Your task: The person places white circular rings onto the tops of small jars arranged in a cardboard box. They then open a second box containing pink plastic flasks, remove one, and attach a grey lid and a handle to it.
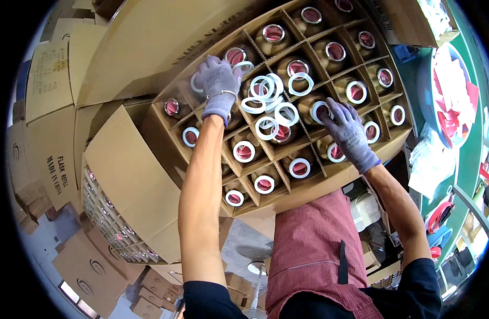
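An open cardboard carton [372, 151] with card dividers holds several glass flask refills, red paper showing in their mouths. My left hand [220, 82], in a grey-purple glove, is closed near the left side of the carton. A white ring [244, 67] shows beside its thumb and another at its outer edge; the fingertips are partly hidden. My right hand [348, 130], gloved alike, has its fingers closed at the white ring [318, 112] on a flask neck. A loose pile of white rings [269, 91] lies over the flasks between my hands. The front necks wear such rings; several far necks are bare.
A second carton of silvery flasks [114, 218] stands at the lower left, its flap [135, 165] raised. Stacked cardboard boxes [50, 133] stand at the left. To the right, a green table [470, 175] bears a blue basin [428, 95] with red paper pieces.
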`<act>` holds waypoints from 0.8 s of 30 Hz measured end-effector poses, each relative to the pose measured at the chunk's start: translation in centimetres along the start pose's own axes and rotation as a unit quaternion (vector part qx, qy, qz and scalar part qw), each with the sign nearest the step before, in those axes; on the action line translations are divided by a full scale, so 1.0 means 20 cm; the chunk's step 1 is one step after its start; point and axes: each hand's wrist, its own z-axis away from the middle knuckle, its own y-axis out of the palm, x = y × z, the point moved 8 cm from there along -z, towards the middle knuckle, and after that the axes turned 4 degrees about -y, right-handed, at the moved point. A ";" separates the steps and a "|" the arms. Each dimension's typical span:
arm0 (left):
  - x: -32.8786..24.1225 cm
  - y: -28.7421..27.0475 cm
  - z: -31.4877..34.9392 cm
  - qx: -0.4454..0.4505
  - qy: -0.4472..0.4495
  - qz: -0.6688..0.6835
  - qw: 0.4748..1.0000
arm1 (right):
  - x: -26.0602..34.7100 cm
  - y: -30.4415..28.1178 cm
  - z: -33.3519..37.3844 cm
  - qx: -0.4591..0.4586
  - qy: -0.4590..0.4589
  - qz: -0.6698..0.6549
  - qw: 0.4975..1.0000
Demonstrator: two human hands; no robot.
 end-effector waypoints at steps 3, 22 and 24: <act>0.02 0.01 0.00 0.000 0.015 0.018 1.000 | 0.00 0.02 -0.05 0.018 -0.003 -0.008 1.000; -0.11 -0.12 -0.10 -0.110 0.125 -0.062 0.984 | -0.04 -0.02 -0.43 0.036 -0.028 -0.020 0.999; -0.13 0.02 -0.06 -0.058 0.138 -0.047 0.988 | -0.07 -0.03 -0.47 0.014 -0.028 -0.073 0.997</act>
